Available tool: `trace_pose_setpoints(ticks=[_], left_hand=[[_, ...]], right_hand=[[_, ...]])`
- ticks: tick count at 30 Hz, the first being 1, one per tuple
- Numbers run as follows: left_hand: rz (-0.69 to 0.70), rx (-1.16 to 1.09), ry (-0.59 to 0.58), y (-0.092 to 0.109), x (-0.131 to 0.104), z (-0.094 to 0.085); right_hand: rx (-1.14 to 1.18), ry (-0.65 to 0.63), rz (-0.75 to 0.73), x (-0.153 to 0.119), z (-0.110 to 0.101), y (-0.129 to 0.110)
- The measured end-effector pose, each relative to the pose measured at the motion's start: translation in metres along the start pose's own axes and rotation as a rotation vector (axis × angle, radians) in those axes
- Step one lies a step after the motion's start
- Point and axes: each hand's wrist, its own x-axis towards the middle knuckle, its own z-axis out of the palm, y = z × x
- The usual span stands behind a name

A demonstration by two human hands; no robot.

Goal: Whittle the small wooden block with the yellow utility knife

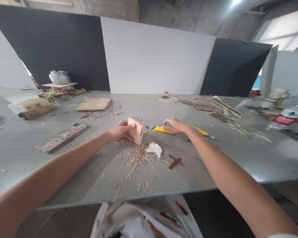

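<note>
My left hand [123, 130] grips a small pale wooden block [136, 131] above the middle of the table. To its right, my right hand [173, 125] has its fingers closed at the handle of a yellow utility knife [164, 130], whose blade points left toward the block. A second yellow-handled tool [200, 130] lies partly behind my right forearm. Wood shavings [140, 158] are scattered below the block, beside a crumpled white tissue [154, 149]. Two crossed brown strips [175, 162] rest to the right of the shavings.
A phone [63, 137], a flat wooden board [93, 103] and a tissue pack [36, 107] lie on the left. Wood strips [225, 107] and a plastic bottle [286, 115] are on the right. The glass table's edge [114, 199] runs close in front.
</note>
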Motion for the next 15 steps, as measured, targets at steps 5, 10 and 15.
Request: trace_pose_setpoints(ticks=[5,10,15], left_hand=[[0.026,-0.068,0.181,0.001,0.003,0.005],[0.009,-0.119,0.193,0.002,0.003,0.004],[0.023,-0.049,0.179,0.0,0.003,0.005]], right_hand=[[-0.008,-0.1,-0.07,-0.002,0.004,-0.003],[0.401,0.152,0.013,-0.001,0.013,-0.032],[1.191,-0.015,-0.066,-0.009,0.018,-0.076]])
